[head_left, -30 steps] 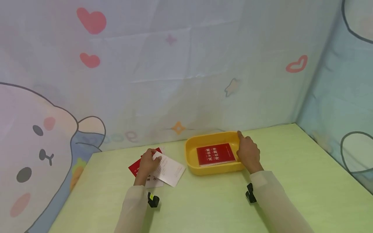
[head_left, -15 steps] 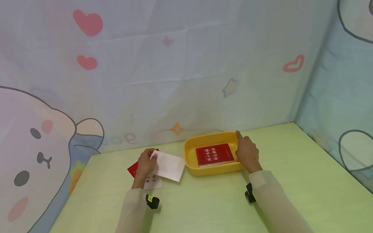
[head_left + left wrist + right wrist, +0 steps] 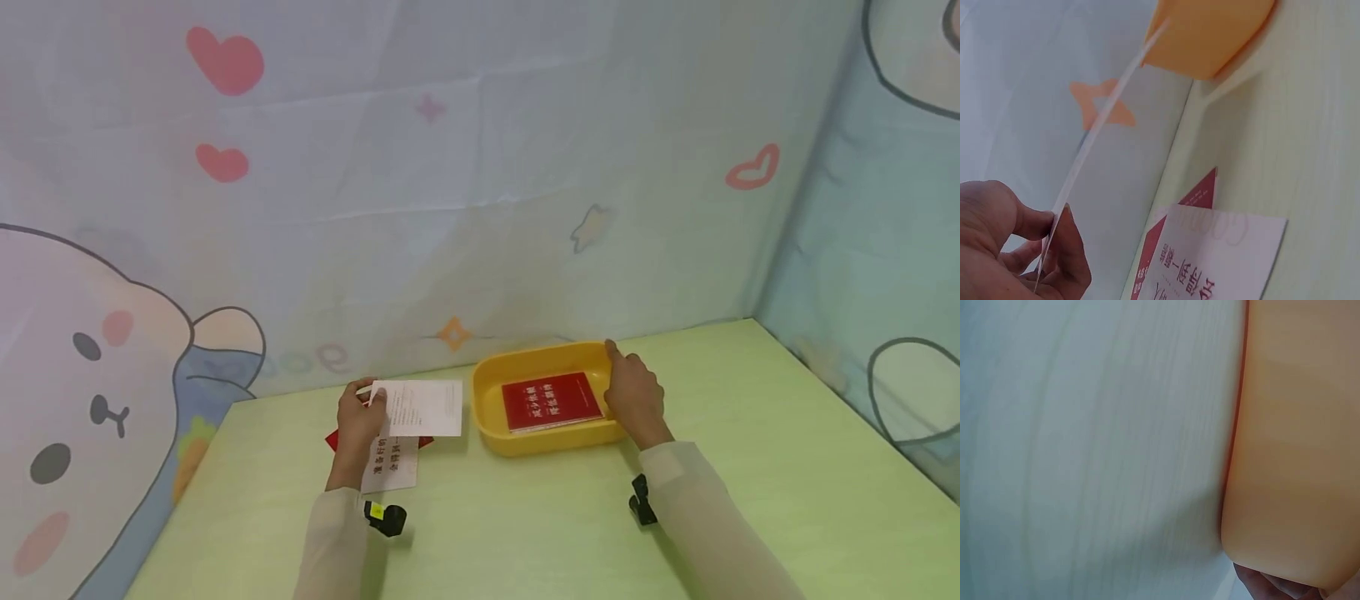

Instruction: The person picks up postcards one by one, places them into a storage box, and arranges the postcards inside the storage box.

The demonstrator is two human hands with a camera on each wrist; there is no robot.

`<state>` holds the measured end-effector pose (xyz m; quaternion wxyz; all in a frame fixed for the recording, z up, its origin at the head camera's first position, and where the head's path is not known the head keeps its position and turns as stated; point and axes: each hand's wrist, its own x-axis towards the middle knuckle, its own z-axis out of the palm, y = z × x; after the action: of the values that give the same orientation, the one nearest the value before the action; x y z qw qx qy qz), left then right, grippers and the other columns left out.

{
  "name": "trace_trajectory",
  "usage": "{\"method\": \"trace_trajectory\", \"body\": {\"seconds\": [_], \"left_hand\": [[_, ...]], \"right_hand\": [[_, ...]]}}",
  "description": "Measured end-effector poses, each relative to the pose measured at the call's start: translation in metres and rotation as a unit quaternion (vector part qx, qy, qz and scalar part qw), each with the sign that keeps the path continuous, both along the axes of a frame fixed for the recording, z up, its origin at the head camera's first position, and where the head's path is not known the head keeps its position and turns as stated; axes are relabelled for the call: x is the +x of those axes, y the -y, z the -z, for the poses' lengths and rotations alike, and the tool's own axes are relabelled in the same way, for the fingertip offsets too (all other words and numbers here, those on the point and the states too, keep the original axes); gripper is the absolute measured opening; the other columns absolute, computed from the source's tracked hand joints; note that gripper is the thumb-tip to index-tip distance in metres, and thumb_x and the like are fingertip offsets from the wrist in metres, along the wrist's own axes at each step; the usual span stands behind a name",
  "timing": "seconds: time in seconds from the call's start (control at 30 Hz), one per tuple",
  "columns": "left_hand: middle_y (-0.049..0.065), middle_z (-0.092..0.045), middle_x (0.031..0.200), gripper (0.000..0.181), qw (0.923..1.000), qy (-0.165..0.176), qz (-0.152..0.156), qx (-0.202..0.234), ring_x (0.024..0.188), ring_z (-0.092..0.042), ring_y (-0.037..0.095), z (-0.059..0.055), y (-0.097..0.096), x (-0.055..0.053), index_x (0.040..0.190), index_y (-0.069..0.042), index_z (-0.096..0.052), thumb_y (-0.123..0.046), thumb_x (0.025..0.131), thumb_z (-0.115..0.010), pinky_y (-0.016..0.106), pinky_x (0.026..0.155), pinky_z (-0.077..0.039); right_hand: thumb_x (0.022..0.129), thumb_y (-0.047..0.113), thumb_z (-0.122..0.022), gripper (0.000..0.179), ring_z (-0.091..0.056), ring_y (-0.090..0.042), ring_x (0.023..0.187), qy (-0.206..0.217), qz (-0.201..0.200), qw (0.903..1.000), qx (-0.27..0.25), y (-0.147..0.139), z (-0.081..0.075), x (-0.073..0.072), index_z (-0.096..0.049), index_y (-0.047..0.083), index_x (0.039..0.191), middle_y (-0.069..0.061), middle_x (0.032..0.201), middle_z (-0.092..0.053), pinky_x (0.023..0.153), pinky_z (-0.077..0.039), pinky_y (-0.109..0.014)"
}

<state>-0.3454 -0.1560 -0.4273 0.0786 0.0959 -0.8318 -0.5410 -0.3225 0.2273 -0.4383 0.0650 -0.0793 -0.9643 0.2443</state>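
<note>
My left hand pinches a white printed card between thumb and fingers. In the left wrist view this card is seen nearly edge-on, raised above the table. Below it lie a white card with dark characters and a red card, overlapping and partly covered by the hand and the held card. At the right end of a yellow plastic tray, my right hand grips the rim, thumb on top. Inside the tray rests a red card with white characters.
The pale green table runs back to a cartoon-printed cloth wall, close behind the tray. A second printed wall bounds the right side. Black wrist cameras are worn on both sleeves.
The left hand has lifted the white card and turned it from slanting down to level, shifting slightly left and uncovering more of the cards below. The right hand keeps its grip on the tray.
</note>
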Motion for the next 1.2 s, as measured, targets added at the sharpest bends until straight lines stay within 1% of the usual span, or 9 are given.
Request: {"method": "trace_trajectory", "body": {"seconds": [0.1, 0.23, 0.4, 0.57, 0.67, 0.77, 0.97, 1.07, 1.2], "left_hand": [[0.023, -0.054, 0.128, 0.043, 0.9997, 0.002, -0.012, 0.02, 0.087, -0.059, 0.019, -0.002, -0.001, 0.002, 0.143, -0.002, -0.044, -0.015, 0.103, -0.05, 0.021, 0.062, -0.045], [0.022, -0.052, 0.129, 0.044, 0.9989, 0.005, -0.027, 0.037, 0.088, -0.058, 0.018, -0.004, -0.002, 0.002, 0.144, -0.002, -0.042, -0.016, 0.102, -0.05, 0.019, 0.063, -0.044], [0.023, -0.05, 0.133, 0.046, 0.9985, 0.005, -0.032, 0.044, 0.092, -0.059, 0.021, -0.008, -0.005, 0.001, 0.144, -0.002, -0.041, -0.018, 0.102, -0.05, 0.019, 0.063, -0.045], [0.023, -0.049, 0.135, 0.047, 0.9977, 0.004, -0.032, 0.06, 0.096, -0.061, 0.025, -0.013, -0.012, 0.001, 0.145, -0.003, -0.04, -0.019, 0.102, -0.05, 0.019, 0.063, -0.047], [0.021, -0.05, 0.136, 0.047, 0.997, 0.006, -0.03, 0.071, 0.099, -0.064, 0.026, -0.013, -0.018, 0.002, 0.145, -0.005, -0.039, -0.02, 0.102, -0.051, 0.019, 0.064, -0.052], [0.02, -0.05, 0.136, 0.047, 0.9955, 0.006, -0.025, 0.091, 0.103, -0.064, 0.028, -0.012, -0.025, 0.003, 0.145, -0.006, -0.039, -0.019, 0.102, -0.051, 0.022, 0.071, -0.057], [0.02, -0.052, 0.135, 0.047, 0.9943, -0.003, -0.011, 0.106, 0.105, -0.065, 0.028, -0.012, -0.041, 0.005, 0.143, -0.005, -0.04, -0.019, 0.101, -0.054, 0.026, 0.078, -0.058], [0.02, -0.054, 0.133, 0.048, 0.9949, -0.006, 0.0, 0.101, 0.102, -0.067, 0.028, -0.01, -0.048, 0.006, 0.142, -0.005, -0.041, -0.02, 0.1, -0.057, 0.027, 0.078, -0.058], [0.021, -0.055, 0.132, 0.048, 0.9947, -0.011, 0.007, 0.102, 0.099, -0.068, 0.027, -0.008, -0.057, 0.004, 0.139, -0.004, -0.043, -0.02, 0.098, -0.062, 0.029, 0.077, -0.059]], "right_hand": [[0.091, 0.002, -0.061, 0.074, -0.058, -0.032, 0.073, 0.004, 0.003, 1.0, 0.003, 0.001, 0.003, -0.001, -0.026, 0.007, 0.156, -0.03, 0.125, -0.053, 0.068, -0.058, -0.053], [0.091, 0.002, -0.061, 0.074, -0.059, -0.033, 0.075, 0.003, 0.005, 1.0, 0.005, 0.002, 0.004, -0.001, -0.026, 0.007, 0.156, -0.03, 0.125, -0.053, 0.07, -0.058, -0.054], [0.091, 0.002, -0.061, 0.073, -0.061, -0.035, 0.079, 0.0, 0.009, 0.9999, 0.008, 0.003, 0.002, 0.0, -0.026, 0.007, 0.156, -0.03, 0.125, -0.054, 0.074, -0.057, -0.057], [0.091, 0.002, -0.061, 0.073, -0.061, -0.035, 0.078, -0.002, 0.01, 0.9999, 0.007, 0.002, 0.002, 0.0, -0.027, 0.008, 0.156, -0.03, 0.125, -0.054, 0.073, -0.058, -0.057], [0.091, 0.002, -0.06, 0.072, -0.06, -0.034, 0.076, -0.005, 0.007, 0.9999, 0.007, 0.002, 0.002, 0.0, -0.028, 0.007, 0.155, -0.03, 0.125, -0.054, 0.071, -0.058, -0.056], [0.091, 0.001, -0.06, 0.072, -0.059, -0.033, 0.072, -0.01, 0.005, 0.9999, 0.008, 0.001, 0.002, 0.0, -0.029, 0.007, 0.155, -0.031, 0.123, -0.055, 0.068, -0.058, -0.055], [0.091, 0.0, -0.059, 0.071, -0.057, -0.031, 0.068, -0.013, 0.005, 0.9999, 0.006, -0.001, 0.003, -0.001, -0.029, 0.007, 0.155, -0.031, 0.121, -0.055, 0.061, -0.057, -0.051], [0.09, 0.0, -0.06, 0.072, -0.057, -0.032, 0.069, -0.011, 0.006, 0.9999, 0.005, -0.001, 0.004, -0.002, -0.029, 0.007, 0.155, -0.03, 0.121, -0.056, 0.062, -0.057, -0.051], [0.09, 0.001, -0.061, 0.073, -0.06, -0.034, 0.074, -0.009, 0.009, 0.9999, 0.005, -0.001, 0.004, -0.003, -0.029, 0.007, 0.155, -0.03, 0.121, -0.056, 0.067, -0.058, -0.054]]}}
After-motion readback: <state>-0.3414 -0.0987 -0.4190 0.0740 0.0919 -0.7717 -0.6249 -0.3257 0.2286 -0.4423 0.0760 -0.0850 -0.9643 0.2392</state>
